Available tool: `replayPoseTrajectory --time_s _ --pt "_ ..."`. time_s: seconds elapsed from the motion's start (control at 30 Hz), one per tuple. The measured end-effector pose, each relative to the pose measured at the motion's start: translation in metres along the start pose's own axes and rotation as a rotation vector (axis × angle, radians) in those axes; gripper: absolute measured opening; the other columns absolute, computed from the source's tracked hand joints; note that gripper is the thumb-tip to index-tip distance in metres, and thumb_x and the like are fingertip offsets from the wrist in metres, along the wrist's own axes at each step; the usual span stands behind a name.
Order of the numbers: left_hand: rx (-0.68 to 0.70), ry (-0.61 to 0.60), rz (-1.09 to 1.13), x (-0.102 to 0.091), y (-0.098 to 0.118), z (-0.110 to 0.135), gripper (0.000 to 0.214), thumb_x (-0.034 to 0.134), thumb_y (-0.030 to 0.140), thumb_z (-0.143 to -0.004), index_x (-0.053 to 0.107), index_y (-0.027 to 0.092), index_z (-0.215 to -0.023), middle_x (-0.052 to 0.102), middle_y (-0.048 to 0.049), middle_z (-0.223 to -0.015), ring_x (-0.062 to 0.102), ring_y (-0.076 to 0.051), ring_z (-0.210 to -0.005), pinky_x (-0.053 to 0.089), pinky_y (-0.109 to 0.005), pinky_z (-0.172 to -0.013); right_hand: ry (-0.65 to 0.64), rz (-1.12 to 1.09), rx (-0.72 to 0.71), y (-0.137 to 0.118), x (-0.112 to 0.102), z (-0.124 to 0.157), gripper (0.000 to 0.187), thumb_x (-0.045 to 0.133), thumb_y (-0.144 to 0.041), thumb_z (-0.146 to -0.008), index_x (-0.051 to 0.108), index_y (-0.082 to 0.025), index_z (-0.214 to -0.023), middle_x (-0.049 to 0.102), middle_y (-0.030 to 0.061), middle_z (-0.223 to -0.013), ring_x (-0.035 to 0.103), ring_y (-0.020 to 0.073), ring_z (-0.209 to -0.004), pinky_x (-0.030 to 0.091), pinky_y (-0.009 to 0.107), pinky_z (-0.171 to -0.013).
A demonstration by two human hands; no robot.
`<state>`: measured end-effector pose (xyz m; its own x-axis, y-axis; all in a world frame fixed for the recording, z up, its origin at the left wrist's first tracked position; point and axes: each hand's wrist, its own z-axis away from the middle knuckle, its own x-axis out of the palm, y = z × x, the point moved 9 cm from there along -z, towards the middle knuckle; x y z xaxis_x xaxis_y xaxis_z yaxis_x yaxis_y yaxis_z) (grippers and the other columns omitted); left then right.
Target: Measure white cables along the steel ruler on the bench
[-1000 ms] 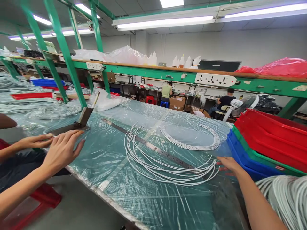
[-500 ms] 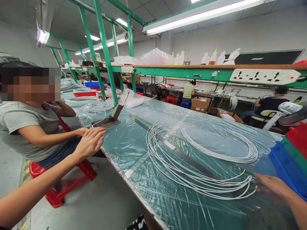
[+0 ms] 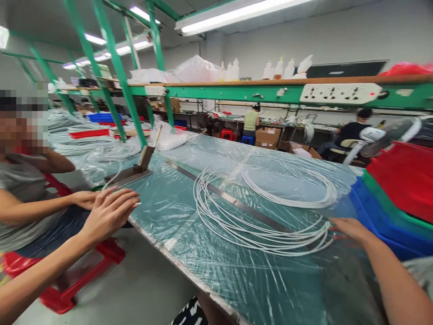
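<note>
My left hand is raised beyond the table's left edge, fingers closed together around a thin white cable, whose tip pokes out past the fingertips. Just behind it is a seated co-worker's hand. At the right, my right hand reaches over the table with fingers stretched out and slightly blurred. Its fingertips are at the ends of a loosely coiled bundle of white cables; whether they touch is unclear. A long steel ruler lies partly beneath that bundle.
A second curved cable bundle lies farther back. Left of the ruler stands a metal cutter with a raised lever. Stacked red, green and blue bins stand at the right. A green shelf beam with a power strip crosses behind.
My view has turned to the right, so the table and cables sit farther left. A cable tip now shows beyond my left fingers. My right hand remains by the bundle's ends.
</note>
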<state>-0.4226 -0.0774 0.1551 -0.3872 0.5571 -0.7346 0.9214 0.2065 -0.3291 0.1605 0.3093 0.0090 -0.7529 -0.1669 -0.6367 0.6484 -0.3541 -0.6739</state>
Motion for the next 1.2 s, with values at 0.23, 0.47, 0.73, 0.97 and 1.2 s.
replayPoseTrajectory --time_s 0.23,0.47,0.73,0.97,1.2 --pt "0.448 -0.178 0.660 0.019 0.222 -0.035 0.025 0.039 0.022 -0.098 0.057 0.026 -0.115 0.061 -0.0002 -0.075 0.055 -0.014 -0.067 0.038 -0.025 -0.062 -0.062 -0.046 0.044 -0.015 -0.003 0.018 0.026 0.048 -0.030 -0.099 0.061 -0.015 -0.116 0.067 0.0098 -0.104 0.067 0.0193 -0.072 0.053 0.028 -0.066" --pt "0.774 -0.367 0.958 -0.002 0.438 -0.047 0.030 0.030 0.028 -0.102 0.058 0.019 -0.094 0.057 -0.0026 -0.083 0.055 -0.015 -0.070 0.036 -0.025 -0.057 -0.100 -0.038 0.004 -0.019 -0.009 0.018 0.026 0.049 -0.027 -0.101 0.057 -0.009 -0.117 0.066 0.0097 -0.100 0.062 0.0147 -0.060 0.051 0.024 -0.058" --pt "0.705 -0.388 1.089 -0.008 0.496 -0.048 0.030 0.031 0.025 -0.101 0.057 0.017 -0.089 0.058 -0.0018 -0.081 0.058 -0.016 -0.069 0.040 -0.027 -0.058 -0.102 -0.039 -0.013 -0.022 -0.011 0.004 0.028 0.055 -0.028 -0.099 0.056 -0.007 -0.119 0.067 0.0116 -0.095 0.065 0.0179 -0.064 0.055 0.026 -0.061" --pt "0.715 -0.406 1.073 -0.013 0.502 -0.044 0.030 0.029 0.023 -0.100 0.054 0.017 -0.086 0.056 -0.0020 -0.081 0.058 -0.017 -0.069 0.040 -0.028 -0.058 -0.098 -0.030 -0.050 -0.029 -0.012 0.000 0.027 0.053 -0.028 -0.100 0.056 -0.007 -0.117 0.065 0.0124 -0.097 0.065 0.0179 -0.060 0.057 0.034 -0.068" --pt "0.744 -0.407 1.057 -0.012 0.507 -0.049 0.030 0.027 0.020 -0.099 0.053 0.018 -0.084 0.057 -0.0029 -0.083 0.060 -0.020 -0.073 0.043 -0.032 -0.062 -0.092 -0.007 -0.057 -0.039 -0.013 0.002 0.024 0.049 -0.025 -0.100 0.058 -0.008 -0.114 0.065 0.0104 -0.102 0.067 0.0208 -0.069 0.056 0.038 -0.074"
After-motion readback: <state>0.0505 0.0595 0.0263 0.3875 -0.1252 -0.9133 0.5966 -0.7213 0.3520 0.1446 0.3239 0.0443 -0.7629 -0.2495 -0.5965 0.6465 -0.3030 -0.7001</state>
